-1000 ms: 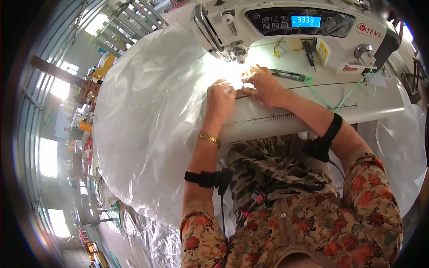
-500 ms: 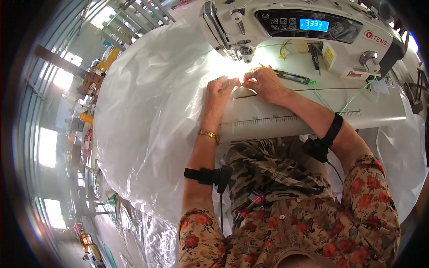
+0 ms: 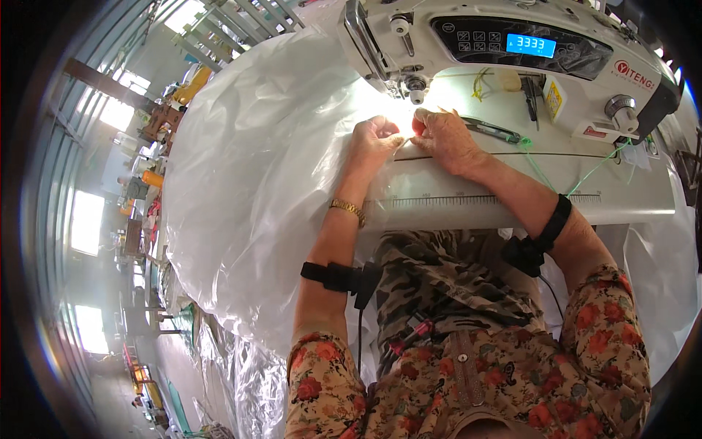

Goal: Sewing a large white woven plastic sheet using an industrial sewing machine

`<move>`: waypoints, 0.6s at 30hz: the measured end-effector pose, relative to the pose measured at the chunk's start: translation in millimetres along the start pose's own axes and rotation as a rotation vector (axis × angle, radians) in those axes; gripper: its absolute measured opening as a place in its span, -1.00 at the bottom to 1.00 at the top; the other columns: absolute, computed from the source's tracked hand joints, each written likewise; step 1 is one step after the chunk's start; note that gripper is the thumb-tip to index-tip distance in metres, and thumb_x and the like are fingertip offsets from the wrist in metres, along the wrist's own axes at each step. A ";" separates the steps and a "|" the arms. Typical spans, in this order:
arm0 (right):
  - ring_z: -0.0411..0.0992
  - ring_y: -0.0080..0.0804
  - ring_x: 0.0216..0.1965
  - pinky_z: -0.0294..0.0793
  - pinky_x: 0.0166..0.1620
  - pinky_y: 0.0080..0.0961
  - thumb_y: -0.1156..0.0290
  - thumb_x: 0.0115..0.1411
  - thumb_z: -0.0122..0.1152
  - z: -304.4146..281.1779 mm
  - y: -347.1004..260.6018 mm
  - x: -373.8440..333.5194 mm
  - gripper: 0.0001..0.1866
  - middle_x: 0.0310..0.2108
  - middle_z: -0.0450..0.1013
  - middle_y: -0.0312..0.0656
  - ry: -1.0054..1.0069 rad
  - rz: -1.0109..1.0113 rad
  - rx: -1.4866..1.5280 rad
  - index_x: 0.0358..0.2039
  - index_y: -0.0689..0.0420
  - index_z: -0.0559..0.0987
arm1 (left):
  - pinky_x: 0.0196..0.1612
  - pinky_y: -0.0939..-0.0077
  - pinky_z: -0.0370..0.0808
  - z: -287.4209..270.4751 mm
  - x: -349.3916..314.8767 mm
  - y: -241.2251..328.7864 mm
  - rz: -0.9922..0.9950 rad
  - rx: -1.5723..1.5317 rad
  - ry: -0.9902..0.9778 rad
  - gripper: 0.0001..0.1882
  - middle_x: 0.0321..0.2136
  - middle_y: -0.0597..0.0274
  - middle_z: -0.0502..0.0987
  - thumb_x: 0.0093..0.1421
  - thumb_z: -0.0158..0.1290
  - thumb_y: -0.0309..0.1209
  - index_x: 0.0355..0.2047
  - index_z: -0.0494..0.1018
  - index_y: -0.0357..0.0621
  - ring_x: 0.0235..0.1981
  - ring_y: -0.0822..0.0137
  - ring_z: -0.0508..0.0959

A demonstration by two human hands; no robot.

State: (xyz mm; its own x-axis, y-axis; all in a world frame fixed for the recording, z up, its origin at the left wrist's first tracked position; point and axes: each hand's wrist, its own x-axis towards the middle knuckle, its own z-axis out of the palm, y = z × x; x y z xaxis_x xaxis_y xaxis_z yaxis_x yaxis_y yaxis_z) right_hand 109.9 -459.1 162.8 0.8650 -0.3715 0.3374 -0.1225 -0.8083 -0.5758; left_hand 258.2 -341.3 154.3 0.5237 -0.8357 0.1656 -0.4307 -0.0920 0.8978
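Below the needle area of a white sewing machine [image 3: 468,69], my two hands meet in a bright glare. My left hand [image 3: 374,150] is pinched closed, thumb against fingers, at the edge of a large translucent plastic sheet [image 3: 248,175]. My right hand [image 3: 447,140] is also closed, its thumb and fingertips close to the left ones. What the fingertips pinch is washed out by the lamp. Just right of my right hand lie black thread snips [image 3: 493,130] tied with a green cord.
A slim black tool [image 3: 529,99] lies farther back on the machine bed, near a yellow loop of thread [image 3: 478,84]. A ruler scale [image 3: 461,199] runs along the table's near edge. Plastic sheeting spreads over the left side, and crumpled film [image 3: 256,380] hangs lower left.
The view has shifted slightly, so the machine and table sit farther right. My fingers have changed their pinch a little, with the left fingers more curled and raised.
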 end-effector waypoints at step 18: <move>0.46 -0.13 -0.32 0.29 -0.11 -0.13 0.23 0.27 0.05 6.3 5.8 1.4 -0.75 -0.50 0.52 -0.07 0.050 -0.068 -0.070 -0.26 0.07 0.64 | -0.09 0.29 0.42 -5.1 -18.7 18.0 0.161 0.566 0.024 -0.74 -0.36 -0.06 0.52 0.07 0.22 -0.35 -0.35 0.57 -0.35 -0.24 0.08 0.52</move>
State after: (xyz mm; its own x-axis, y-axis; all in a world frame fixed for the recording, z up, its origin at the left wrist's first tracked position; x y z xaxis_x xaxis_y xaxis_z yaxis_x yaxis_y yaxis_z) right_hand 113.5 -461.4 155.3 0.8471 -0.3360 0.4118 -0.0998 -0.8615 -0.4978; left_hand 244.4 -324.6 169.4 0.4327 -0.8510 0.2975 -0.8284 -0.2452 0.5036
